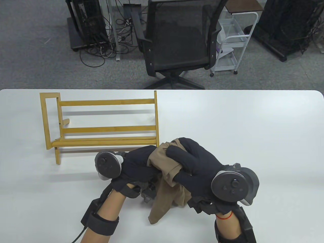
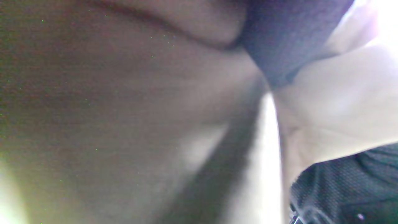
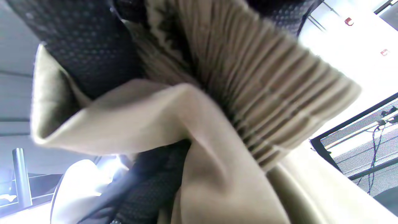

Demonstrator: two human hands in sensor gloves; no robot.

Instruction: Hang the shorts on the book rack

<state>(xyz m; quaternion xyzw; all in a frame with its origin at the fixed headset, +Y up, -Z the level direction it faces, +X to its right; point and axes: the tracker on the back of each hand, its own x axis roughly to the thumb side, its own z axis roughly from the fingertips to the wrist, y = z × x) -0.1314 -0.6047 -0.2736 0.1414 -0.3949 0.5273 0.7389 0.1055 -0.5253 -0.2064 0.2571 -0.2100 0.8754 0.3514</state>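
Both hands meet over the near middle of the table [image 1: 227, 121], closed on one bundle of tan cloth — the shorts [image 1: 167, 182]. Right hand [image 1: 200, 162] comes in from 5 o'clock, fingers curled over the top of the bundle, thumb under it, gripping. Left hand [image 1: 138, 164] comes from 7 o'clock, fingers reaching toward 3 o'clock and wrapped on the cloth's left edge, holding it. Shorts bunched between the two gloves; a loose flap hangs toward 6 o'clock, its tip low near the tabletop — touching or not, cannot tell.

Right wrist view shows what the table view hides: the ribbed elastic waistband [image 3: 267, 93] gathered under the black glove fingers [image 3: 84, 46], smooth fabric folded below. Left wrist view is blurred cloth pressed close to the lens, a dark glove patch at 1 o'clock.

Book rack [image 1: 101, 124], bamboo slats, stands at 10 o'clock from the hands, near the left glove, not touching the shorts.
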